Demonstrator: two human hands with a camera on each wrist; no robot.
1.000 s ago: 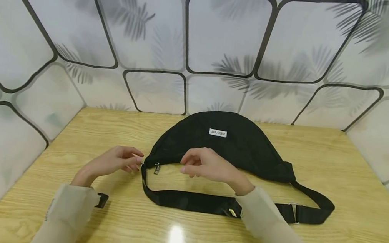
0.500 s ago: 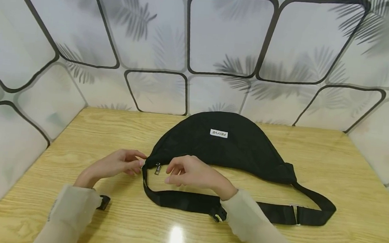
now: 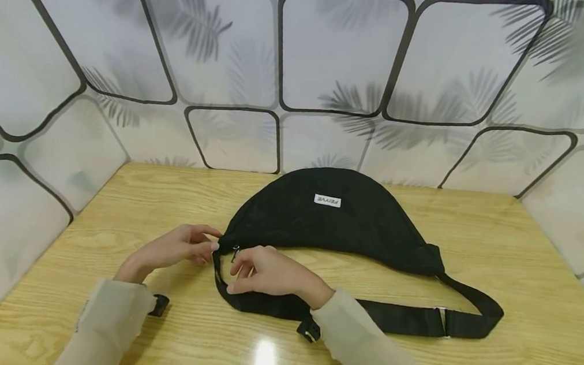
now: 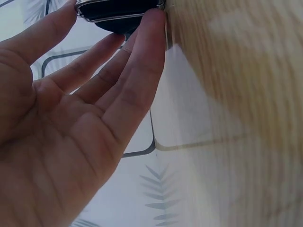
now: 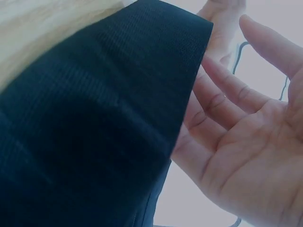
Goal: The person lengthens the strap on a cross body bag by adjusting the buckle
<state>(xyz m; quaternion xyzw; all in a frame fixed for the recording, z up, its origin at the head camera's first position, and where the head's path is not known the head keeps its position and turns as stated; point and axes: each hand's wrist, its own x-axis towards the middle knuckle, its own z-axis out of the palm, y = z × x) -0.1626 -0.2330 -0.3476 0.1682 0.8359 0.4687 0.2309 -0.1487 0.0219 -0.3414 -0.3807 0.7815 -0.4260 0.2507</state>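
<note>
A black crescent-shaped waist bag (image 3: 340,227) lies on the table, its white label (image 3: 327,200) upside down in the head view. My left hand (image 3: 174,247) pinches the bag's left end between thumb and fingers; in the left wrist view a metal ring (image 4: 116,18) shows there. Close to that end hangs the zipper pull (image 3: 235,253). My right hand (image 3: 274,271) hovers beside it over the strap (image 3: 400,318), thumb apart and fingers loosely bent, holding nothing. The strap's dark webbing fills much of the right wrist view and covers some right fingertips.
The strap loops along the near side of the bag to a metal slider (image 3: 443,322) on the right. Beneath everything is a wooden table (image 3: 179,341). Patterned cloth walls (image 3: 345,54) enclose its back and sides. Small black devices (image 3: 309,329) sit at my cuffs.
My right hand has moved left and nearer to me, from in front of the bag's middle to beside the zipper pull. The left hand has stayed at the bag's left end.
</note>
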